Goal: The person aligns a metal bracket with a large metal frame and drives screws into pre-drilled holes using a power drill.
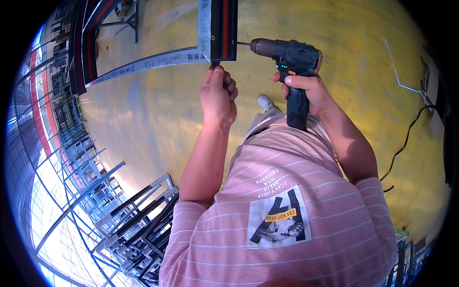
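Observation:
My right hand (308, 91) is wrapped round the grip of a dark cordless drill (282, 50), held level, its chuck toward the left. The drill's thin bit (244, 43) reaches the right side of a black metal profile frame (224, 28) with red stripes and printed protective film; whether it has entered the metal I cannot tell. Just under the frame's lower corner, my left hand (219, 93) is closed, thumb and forefinger pinched up against the end of the profile. What sits between those fingers, if anything, is hidden.
Metal frames (138, 225) are stacked at the lower left. A grey stand (129, 21) shows behind the frame. A black cable (406, 136) and a thin pale strip (396, 71) lie on the yellow floor (363, 62) to the right.

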`<move>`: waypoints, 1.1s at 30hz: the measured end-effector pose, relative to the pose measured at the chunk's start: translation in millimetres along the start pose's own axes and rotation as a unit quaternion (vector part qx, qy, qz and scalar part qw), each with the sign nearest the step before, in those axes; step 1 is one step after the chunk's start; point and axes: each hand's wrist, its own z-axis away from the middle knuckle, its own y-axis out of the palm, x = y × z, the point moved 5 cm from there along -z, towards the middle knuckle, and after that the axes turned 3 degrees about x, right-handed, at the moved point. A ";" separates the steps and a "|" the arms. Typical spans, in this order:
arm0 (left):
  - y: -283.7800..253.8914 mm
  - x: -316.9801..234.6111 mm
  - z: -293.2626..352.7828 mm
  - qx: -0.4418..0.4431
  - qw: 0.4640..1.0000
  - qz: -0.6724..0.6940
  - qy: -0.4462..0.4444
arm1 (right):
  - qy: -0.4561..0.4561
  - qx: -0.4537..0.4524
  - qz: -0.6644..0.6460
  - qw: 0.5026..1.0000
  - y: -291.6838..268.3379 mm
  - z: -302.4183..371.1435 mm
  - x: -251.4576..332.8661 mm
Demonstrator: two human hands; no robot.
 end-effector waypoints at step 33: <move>-60.6 11.7 1.7 -0.014 0.997 0.056 -0.049 | -0.494 0.184 0.811 0.253 38.6 -50.1 149.4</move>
